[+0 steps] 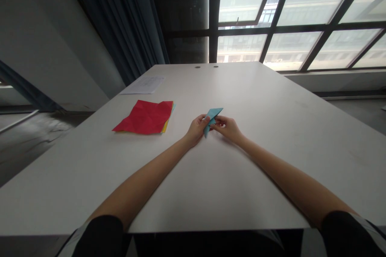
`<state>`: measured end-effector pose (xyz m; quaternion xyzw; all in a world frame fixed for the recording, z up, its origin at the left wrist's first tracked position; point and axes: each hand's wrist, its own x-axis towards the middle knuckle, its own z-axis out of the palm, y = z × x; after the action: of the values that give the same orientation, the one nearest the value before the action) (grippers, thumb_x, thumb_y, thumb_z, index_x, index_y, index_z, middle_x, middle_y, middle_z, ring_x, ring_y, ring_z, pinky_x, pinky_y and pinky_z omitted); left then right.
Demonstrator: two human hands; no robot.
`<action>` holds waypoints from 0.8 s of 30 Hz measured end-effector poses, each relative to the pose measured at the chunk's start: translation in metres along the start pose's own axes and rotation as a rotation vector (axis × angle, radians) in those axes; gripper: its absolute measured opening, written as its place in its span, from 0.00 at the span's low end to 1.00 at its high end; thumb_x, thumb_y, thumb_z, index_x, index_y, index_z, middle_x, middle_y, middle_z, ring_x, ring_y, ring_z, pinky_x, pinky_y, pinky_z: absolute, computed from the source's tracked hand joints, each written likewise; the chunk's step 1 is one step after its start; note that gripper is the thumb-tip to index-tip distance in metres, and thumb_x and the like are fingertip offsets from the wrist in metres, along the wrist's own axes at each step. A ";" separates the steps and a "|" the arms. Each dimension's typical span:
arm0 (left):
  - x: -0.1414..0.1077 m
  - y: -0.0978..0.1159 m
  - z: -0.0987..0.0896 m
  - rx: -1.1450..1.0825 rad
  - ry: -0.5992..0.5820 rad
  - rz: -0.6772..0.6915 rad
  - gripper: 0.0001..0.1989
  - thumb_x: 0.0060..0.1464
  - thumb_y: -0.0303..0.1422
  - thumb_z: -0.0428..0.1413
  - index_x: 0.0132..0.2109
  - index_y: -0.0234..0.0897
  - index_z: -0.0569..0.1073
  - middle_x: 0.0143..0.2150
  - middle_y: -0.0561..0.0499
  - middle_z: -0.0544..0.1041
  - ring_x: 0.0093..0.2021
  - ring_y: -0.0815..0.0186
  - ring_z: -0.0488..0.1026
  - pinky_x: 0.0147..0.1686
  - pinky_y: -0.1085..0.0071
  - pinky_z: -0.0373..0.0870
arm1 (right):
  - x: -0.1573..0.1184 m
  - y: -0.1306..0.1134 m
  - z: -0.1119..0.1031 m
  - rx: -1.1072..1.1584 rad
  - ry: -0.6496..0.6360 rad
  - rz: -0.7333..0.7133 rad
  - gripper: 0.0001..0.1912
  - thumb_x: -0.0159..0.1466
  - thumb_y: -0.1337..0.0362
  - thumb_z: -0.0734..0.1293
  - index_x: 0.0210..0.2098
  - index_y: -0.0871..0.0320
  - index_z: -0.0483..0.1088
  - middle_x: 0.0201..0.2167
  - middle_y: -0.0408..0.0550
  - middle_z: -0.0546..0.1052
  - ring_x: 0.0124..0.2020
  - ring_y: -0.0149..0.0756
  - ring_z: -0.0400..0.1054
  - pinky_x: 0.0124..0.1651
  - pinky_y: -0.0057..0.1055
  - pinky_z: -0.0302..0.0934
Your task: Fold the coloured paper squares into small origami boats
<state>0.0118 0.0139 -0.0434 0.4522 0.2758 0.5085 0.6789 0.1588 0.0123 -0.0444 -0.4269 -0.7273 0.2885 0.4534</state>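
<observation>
While the rest of the desk is pretty quiet, all the action is at the center of the frame, where a folded blue paper is held up between two bare hands. The left hand has it pinched, thumb on top and the other fingers tucked behind. The right hand comes in from the other side, thumb and index fingers closing on the paper's right edge, pinching it as far as I can tell. The exact grip is too small to make out. One pointed end angles toward the upper right, another points down.

My read: it's mid-fold, with a flap or layer being worked by the right hand while the left plays clamp. If so, the next move calls for a steady left pinch, lining up the edges, then a firm press along the crease. Let the left slip and the layers could skew.

Over left of center, a red sheet lies slightly rumpled on top, a yellow sheet peeking out underneath. Farther up and left there's a printed page near the desk's edge.
</observation>
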 end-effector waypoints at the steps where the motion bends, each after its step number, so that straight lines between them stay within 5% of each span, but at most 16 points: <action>1: 0.000 0.000 0.000 0.012 0.009 -0.003 0.22 0.41 0.43 0.61 0.40 0.33 0.68 0.32 0.50 0.76 0.31 0.69 0.73 0.34 0.72 0.68 | 0.000 0.001 0.000 -0.002 0.015 0.006 0.14 0.53 0.58 0.67 0.36 0.61 0.72 0.25 0.46 0.76 0.25 0.30 0.65 0.30 0.27 0.57; 6: 0.000 -0.003 -0.002 0.042 -0.002 0.004 0.23 0.39 0.43 0.62 0.41 0.33 0.69 0.31 0.51 0.75 0.28 0.71 0.71 0.31 0.74 0.67 | -0.002 -0.001 -0.002 -0.003 0.066 0.050 0.12 0.56 0.58 0.65 0.32 0.61 0.73 0.24 0.47 0.77 0.25 0.33 0.69 0.30 0.28 0.59; 12: -0.001 0.002 -0.001 0.041 -0.041 -0.023 0.26 0.43 0.49 0.57 0.43 0.32 0.71 0.38 0.44 0.76 0.37 0.63 0.73 0.36 0.69 0.68 | 0.000 0.000 -0.006 0.077 0.120 0.109 0.12 0.56 0.57 0.65 0.30 0.60 0.74 0.25 0.48 0.78 0.28 0.36 0.72 0.34 0.30 0.64; 24: -0.001 0.003 -0.002 0.065 -0.059 -0.010 0.19 0.45 0.41 0.60 0.41 0.31 0.73 0.35 0.45 0.76 0.35 0.65 0.72 0.36 0.69 0.69 | -0.001 0.002 -0.009 -0.065 0.094 0.049 0.13 0.57 0.55 0.64 0.29 0.57 0.75 0.24 0.46 0.77 0.26 0.33 0.70 0.32 0.28 0.61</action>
<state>0.0086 0.0135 -0.0415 0.4877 0.2742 0.4822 0.6741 0.1679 0.0122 -0.0423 -0.4720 -0.7035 0.2553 0.4659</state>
